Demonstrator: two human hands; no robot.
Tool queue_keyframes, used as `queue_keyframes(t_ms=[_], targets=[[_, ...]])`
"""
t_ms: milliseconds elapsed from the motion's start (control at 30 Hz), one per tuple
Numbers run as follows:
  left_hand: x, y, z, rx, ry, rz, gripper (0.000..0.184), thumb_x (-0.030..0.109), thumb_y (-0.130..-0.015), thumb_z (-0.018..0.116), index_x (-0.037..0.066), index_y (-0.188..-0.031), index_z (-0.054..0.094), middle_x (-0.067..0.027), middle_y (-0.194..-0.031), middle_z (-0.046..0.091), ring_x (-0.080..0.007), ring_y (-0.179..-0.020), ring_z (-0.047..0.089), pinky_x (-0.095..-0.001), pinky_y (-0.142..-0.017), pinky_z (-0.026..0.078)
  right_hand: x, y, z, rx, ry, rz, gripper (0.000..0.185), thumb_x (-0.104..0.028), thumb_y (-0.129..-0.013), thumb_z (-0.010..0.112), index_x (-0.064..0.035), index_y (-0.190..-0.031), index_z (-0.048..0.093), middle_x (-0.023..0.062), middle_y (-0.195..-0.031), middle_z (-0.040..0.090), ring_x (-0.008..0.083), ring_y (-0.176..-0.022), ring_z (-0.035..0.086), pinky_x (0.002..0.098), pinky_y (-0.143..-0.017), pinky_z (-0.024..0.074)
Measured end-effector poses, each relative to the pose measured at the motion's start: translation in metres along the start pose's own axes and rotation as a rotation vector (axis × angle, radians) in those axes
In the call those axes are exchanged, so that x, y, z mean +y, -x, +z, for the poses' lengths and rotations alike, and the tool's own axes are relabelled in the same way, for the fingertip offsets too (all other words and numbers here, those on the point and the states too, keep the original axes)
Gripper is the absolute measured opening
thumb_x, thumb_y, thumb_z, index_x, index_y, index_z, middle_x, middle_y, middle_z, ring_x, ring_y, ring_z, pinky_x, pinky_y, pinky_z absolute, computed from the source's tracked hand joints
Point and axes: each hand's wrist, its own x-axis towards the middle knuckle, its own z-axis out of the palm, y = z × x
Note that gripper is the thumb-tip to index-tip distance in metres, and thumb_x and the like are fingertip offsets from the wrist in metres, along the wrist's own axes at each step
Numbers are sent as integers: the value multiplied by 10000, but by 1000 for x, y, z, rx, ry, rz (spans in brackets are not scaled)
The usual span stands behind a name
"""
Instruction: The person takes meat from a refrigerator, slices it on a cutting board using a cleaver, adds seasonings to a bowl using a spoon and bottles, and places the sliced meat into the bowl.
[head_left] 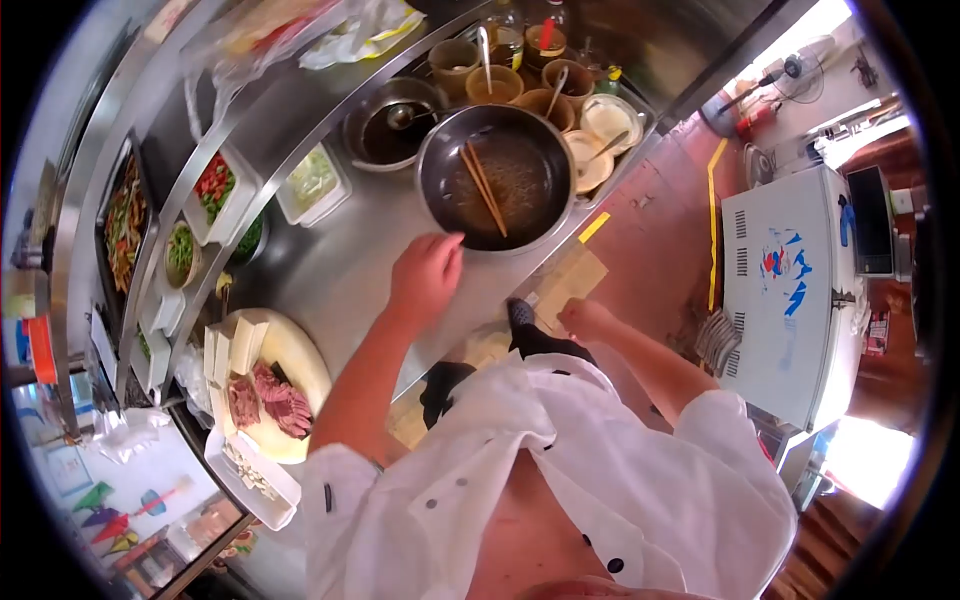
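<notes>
Sitting beyond the left hand [427,272] is a bowl [442,170].

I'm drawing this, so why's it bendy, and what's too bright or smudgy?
In the head view, the corners are black and the metal shelf curves, probably from a very wide lens; a patch at lower right is washed-out white, plastic wrapping at top left looks smeary, but the chopsticks look fairly clear.

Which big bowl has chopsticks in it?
The big bowl nearest the left hand has two chopsticks lying in it. The other big bowl, to its left, has a ladle instead.
</notes>
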Motion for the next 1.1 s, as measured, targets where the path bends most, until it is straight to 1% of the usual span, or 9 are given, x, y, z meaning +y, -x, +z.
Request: queue_keyframes(t_ms=[133, 200, 300, 400, 600, 667, 733, 933, 1100], targets=[[-26, -92, 74, -258, -279, 243, 176, 125, -885, 646, 107, -1049, 706, -116, -999, 638, -304, -986, 643, -439, -821, 541, 82, 0, -22, 106, -157, 61, 326, -364, -974, 615, -43, -970, 671, 103, -766, 712, 253, -662, 706, 393, -671, 557], [-37, -109, 101, -372, -396, 342, 156, 147, -877, 639, 116, -1011, 713, -103, -988, 624, -294, -999, 635, -435, -833, 531, 107, 16, -26, 190, -419, 74, 277, -280, -1017, 611, -6, -1023, 650, 90, -780, 703, 174, -668, 684, 332, -625, 556], [-44, -118, 124, -717, -570, 517, 169, 164, -869, 604, 124, -970, 734, -94, -1033, 602, -286, -1083, 593, -427, -906, 501, 141, 31, -6, 201, -606, 195, 260, -250, -1023, 608, 7, -1025, 644, 83, -763, 688, 161, -656, 672, 299, -592, 547], [-43, -120, 127, -808, -643, 604, 166, 153, -863, 612, 120, -981, 724, -89, -1031, 588, -284, -1073, 593, -419, -927, 490, 154, 39, 22, 116, -724, 347, 318, -282, -1018, 584, 22, -961, 656, 93, -744, 701, 185, -651, 694, 354, -612, 549], [-39, -124, 102, -643, -565, 501, 189, 153, -892, 592, 129, -1042, 705, -86, -1076, 578, -281, -1110, 594, -415, -945, 479, 154, 22, 17, 8, -338, 148, 325, -319, -996, 597, -12, -952, 696, 106, -756, 734, 217, -677, 720, 364, -662, 566], [-33, -127, 104, -649, -588, 501, 186, 150, -910, 578, 130, -1045, 704, -85, -1081, 576, -275, -1127, 595, -416, -952, 479, 138, 7, -3, -10, -310, 86, 346, -310, -1026, 551, -1, -938, 681, 77, -757, 716, 156, -622, 671, 311, -606, 556], [-29, -127, 111, -721, -589, 429, 190, 146, -916, 572, 133, -1050, 707, -91, -1077, 592, -273, -1128, 597, -416, -971, 478, 131, -19, -19, -23, -273, 51, 334, -307, -1037, 549, -9, -952, 672, 73, -757, 717, 160, -633, 678, 311, -613, 556], [-45, -122, 129, -750, -605, 480, 212, 149, -910, 577, 114, -1074, 708, -102, -1076, 631, -281, -1132, 600, -412, -986, 480, 116, 0, -66, 204, -479, -19, 316, -303, -1046, 553, -6, -988, 642, 84, -804, 722, 165, -667, 688, 311, -617, 560], [-41, -123, 127, -728, -639, 528, 251, 141, -904, 576, 122, -1117, 707, -78, -1113, 627, -269, -1138, 595, -399, -983, 480, 149, 28, -43, 179, -519, 105, 354, -322, -1015, 576, 10, -943, 676, 89, -760, 719, 173, -642, 689, 325, -616, 564]])
